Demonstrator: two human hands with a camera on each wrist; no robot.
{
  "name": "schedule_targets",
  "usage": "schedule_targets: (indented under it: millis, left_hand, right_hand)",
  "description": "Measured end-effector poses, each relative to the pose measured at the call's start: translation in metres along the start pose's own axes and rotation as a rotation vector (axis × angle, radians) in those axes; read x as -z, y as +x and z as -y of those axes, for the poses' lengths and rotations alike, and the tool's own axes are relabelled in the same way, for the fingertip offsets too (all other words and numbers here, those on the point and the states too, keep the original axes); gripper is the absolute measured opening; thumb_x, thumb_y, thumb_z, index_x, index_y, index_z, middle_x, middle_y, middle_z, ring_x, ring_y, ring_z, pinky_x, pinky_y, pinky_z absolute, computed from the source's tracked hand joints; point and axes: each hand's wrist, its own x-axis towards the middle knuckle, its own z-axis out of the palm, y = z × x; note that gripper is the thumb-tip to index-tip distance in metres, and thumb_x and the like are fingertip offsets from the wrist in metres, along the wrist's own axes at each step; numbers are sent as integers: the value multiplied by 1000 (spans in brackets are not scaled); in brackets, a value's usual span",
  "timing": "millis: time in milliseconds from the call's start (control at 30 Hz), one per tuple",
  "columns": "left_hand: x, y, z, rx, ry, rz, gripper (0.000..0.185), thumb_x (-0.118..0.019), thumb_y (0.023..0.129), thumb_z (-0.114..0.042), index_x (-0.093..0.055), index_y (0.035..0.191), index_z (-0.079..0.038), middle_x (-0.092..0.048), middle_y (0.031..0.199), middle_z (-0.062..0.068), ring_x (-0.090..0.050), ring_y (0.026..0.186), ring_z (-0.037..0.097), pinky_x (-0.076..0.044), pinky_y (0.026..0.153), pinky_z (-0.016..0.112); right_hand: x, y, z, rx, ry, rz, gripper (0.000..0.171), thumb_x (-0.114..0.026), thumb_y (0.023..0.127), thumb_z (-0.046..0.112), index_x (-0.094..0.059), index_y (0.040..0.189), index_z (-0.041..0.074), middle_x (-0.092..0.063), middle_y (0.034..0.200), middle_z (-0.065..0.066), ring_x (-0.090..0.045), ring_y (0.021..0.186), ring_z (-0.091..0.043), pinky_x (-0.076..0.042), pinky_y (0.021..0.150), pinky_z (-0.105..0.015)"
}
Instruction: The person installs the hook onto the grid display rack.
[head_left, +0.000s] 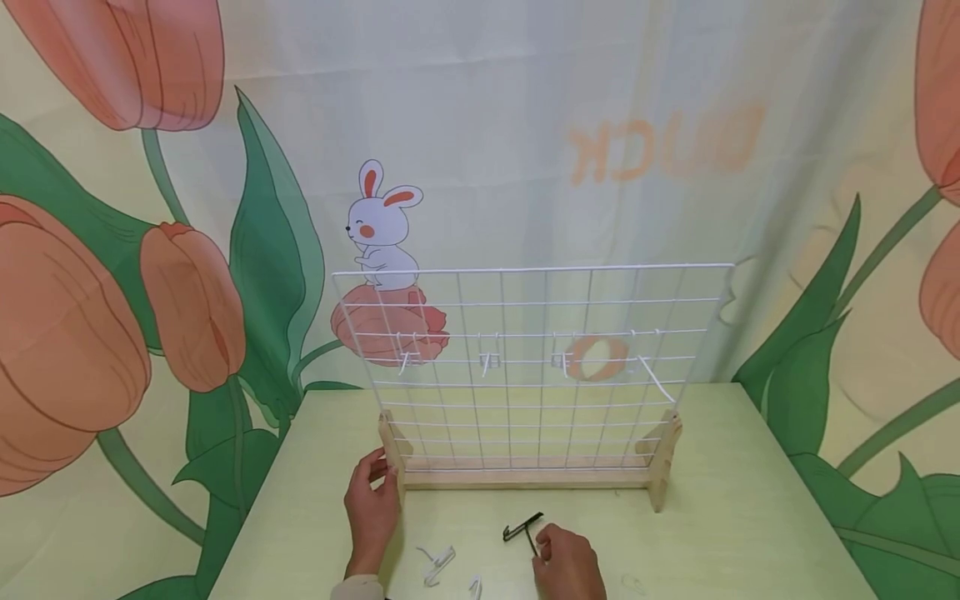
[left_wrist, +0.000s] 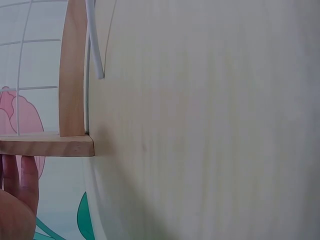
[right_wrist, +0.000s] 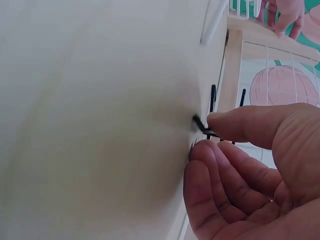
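- Right hand [head_left: 566, 567]: low at the near table edge, right of centre. Thumb and curled fingers [right_wrist: 225, 165] pinch one end of a black hook [head_left: 522, 529]. The rest of the hook lies on the table, running away from the hand toward the rack.
- Left hand [head_left: 371, 500]: forearm enters from the near edge, hand raised toward the rack. Fingertips touch the left wooden foot [head_left: 393, 454] of the rack. Fingers appear loosely bent; whether they actually grip the foot cannot be told.
- White hooks [head_left: 437, 562]: loose on the table between the two hands, just beside the near edge. A second small white piece [head_left: 476, 586] lies closer to the edge.
- Table [head_left: 750, 517]: pale green top. A bare strip lies between the hands and the rack. Wider bare surface extends to the right of the right hand, out to the table's right edge.
- Wooden base rail [head_left: 525, 479]: spans from the left foot to the right wooden foot [head_left: 660, 467], directly beyond the black hook, well apart from the right hand.
- White wire grid [head_left: 540, 333]: stands upright in the base, leaning slightly. Several white hooks [head_left: 487, 360] hang in a row at mid-height.
- Printed backdrop [head_left: 187, 300]: behind the grid, showing tulips, leaves and a rabbit.
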Motion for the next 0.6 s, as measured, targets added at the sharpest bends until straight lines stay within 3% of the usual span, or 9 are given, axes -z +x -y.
schedule_targets:
  millis: [200,467,600]
  left_hand:
    - [0,0,1,13,14,-9,37,-74,97,0,-68,132,-11,-72,113,10,-72,106,26,-62,82,25]
    - [0,0,1,33,0,-1,36,-74,97,-2,-68,132,-12,-72,114,8,-70,106,23,-60,81,19]
    - [0,1,1,29,-2,2,36,-74,98,-4,-67,132,-12,-72,114,8,-70,106,22,-62,83,25]
  right_hand:
    - [7,6,-4,-24,-20,3,14,-82,87,6,-74,97,9,-66,78,4,-61,69,-13,-53,65,-38]
    - [13,14,-15,17,-30,-22,12,-81,88,7,-75,98,9,-63,77,4,-58,69,-12,-52,65,-37]
    - [13,17,-17,48,-27,-45,13,-83,87,12,-75,97,9,-61,78,5,-54,70,-11,-49,66,-35]
